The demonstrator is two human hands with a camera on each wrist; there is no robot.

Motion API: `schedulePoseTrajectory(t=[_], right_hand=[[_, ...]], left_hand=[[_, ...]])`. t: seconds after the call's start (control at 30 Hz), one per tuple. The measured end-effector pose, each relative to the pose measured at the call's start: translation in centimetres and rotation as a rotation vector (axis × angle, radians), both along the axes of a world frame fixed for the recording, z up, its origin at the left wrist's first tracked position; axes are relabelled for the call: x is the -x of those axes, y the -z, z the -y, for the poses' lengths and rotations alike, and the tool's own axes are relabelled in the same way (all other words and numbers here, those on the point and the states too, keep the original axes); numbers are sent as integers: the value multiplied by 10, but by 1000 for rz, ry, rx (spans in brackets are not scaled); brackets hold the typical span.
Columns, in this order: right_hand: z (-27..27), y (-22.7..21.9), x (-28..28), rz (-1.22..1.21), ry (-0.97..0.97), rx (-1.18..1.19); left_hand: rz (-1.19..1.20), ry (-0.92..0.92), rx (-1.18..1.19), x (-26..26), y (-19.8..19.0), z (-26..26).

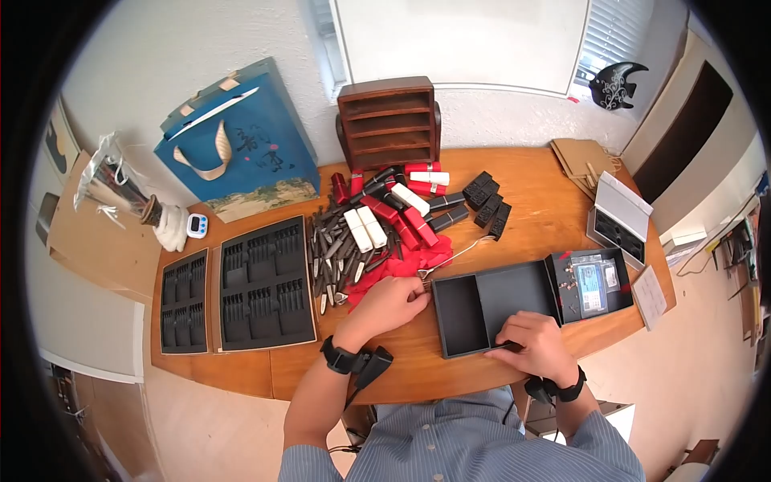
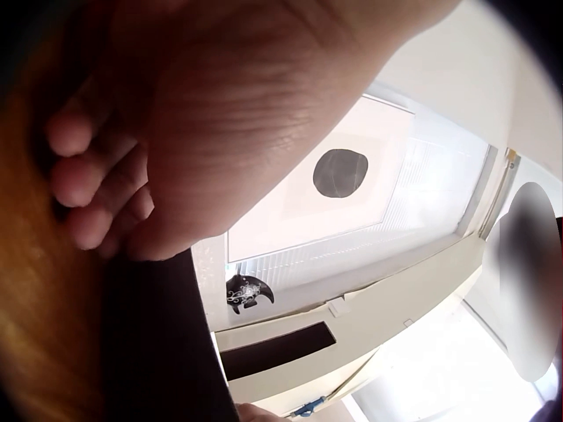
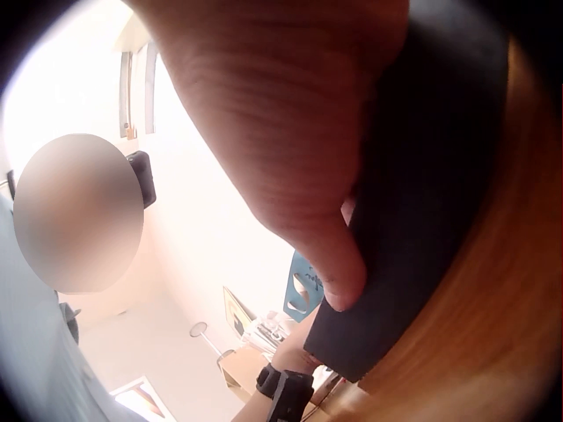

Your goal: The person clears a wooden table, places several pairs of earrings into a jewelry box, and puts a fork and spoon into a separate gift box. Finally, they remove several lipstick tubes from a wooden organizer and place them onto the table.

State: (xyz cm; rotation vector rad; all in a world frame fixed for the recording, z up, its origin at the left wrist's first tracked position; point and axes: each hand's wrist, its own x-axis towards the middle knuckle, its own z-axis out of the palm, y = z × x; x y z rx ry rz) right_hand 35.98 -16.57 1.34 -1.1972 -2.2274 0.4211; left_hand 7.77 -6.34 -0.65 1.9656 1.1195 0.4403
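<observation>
A black compartment box (image 1: pixel 518 293) lies near the table's front edge. My right hand (image 1: pixel 530 345) pinches its near wall, fingers over the rim and thumb on the outside; the right wrist view shows this thumb pressed to the dark box wall (image 3: pixel 413 202). Beside the box's left end, my left hand (image 1: pixel 389 305) rests on the wood with fingers loosely curled. In the left wrist view the hand (image 2: pixel 220 114) has its fingertips close to the dark box side (image 2: pixel 149 334); nothing is visibly held. A red cloth (image 1: pixel 401 269) lies just beyond it.
Red tubes (image 1: pixel 405 229), white tubes (image 1: pixel 365 228) and many dark slim pieces (image 1: pixel 329 249) are heaped mid-table. Black trays (image 1: pixel 267 281) stand left, a blue bag (image 1: pixel 241 145) and wooden rack (image 1: pixel 389 120) behind. A smaller box (image 1: pixel 614 229) and a card (image 1: pixel 649 297) are at right.
</observation>
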Motion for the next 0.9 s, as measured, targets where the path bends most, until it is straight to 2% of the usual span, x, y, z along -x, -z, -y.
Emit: schedulePoseTrajectory(t=[0.03,0.2,0.27,0.3,0.5,0.63,0.9], right_hand=[[1,0,0,-2,-15,11],[12,-6,9,-1,-86,44],[14,-8,15,3,-100,44],[15,-8,18,15,-119,25],[19,0,30,33,-97,-19],[21,2,32,30,-78,-74],[22,1,33,32,-67,-69]], left_hand=[[15,-32,120,0,-2,-1],[24,-77,76,-1,7,-3],[127,-107,-87,-4,13,-3],[135,-92,-93,-6,11,-2],[5,-111,-9,-7,0,1],[-85,-102,-156,-10,5,5],[-79,-98,-188,-12,3,6]])
